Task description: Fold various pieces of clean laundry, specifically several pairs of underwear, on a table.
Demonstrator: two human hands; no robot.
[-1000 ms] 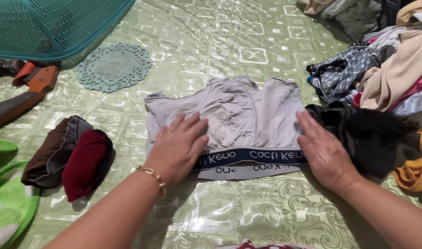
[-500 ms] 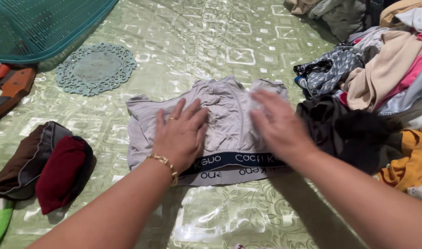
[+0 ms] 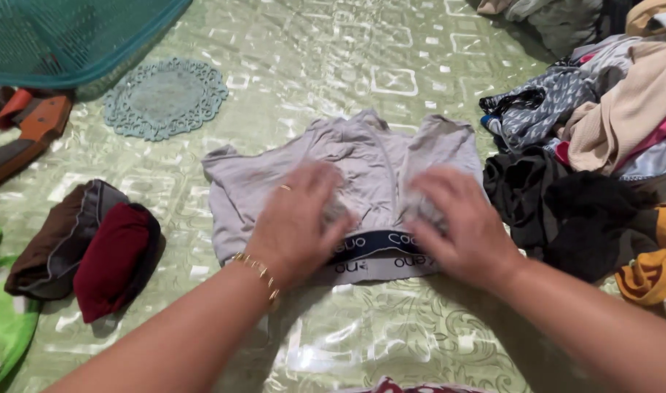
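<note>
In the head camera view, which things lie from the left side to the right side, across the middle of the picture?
Folded brown garment → folded dark red garment → left hand on the grey underwear → right hand → black garment → mustard-yellow garment.

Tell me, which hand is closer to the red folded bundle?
The left hand. It rests on the grey underwear, on the side nearer the red bundle. The right hand lies farther off, beside the clothes pile.
</note>
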